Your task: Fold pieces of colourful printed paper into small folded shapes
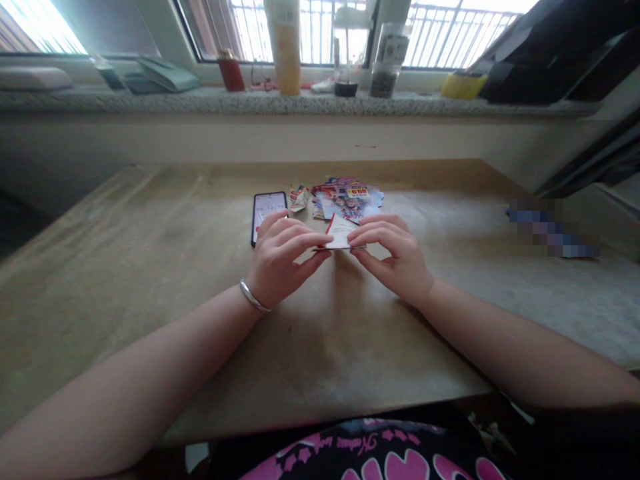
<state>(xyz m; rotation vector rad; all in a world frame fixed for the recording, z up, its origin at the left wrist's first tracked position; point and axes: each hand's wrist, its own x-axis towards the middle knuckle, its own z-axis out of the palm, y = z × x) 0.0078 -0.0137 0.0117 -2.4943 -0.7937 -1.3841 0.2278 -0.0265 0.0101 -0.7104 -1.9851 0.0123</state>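
Note:
Between my two hands is a small piece of folded paper (341, 233), white with a red edge, raised just above the tabletop. My left hand (286, 250) pinches its left side between thumb and fingers; a silver bangle is on that wrist. On the right side, my right hand (393, 252) pinches it the same way. Right behind the paper lies a pile of colourful printed leaflets (350, 199). A small folded paper piece (299, 198) in red and white sits left of the pile. Partly covered by my left fingers is a phone (265, 205) with a timer on its screen.
The table (150, 280) reaches to the wall under a granite windowsill (175, 103). On the sill stand a red container (231, 72), a tall yellow cylinder (286, 53), a clear jar (386, 63) and a dark bag (545, 60). A blurred blue item (550, 230) lies at the right.

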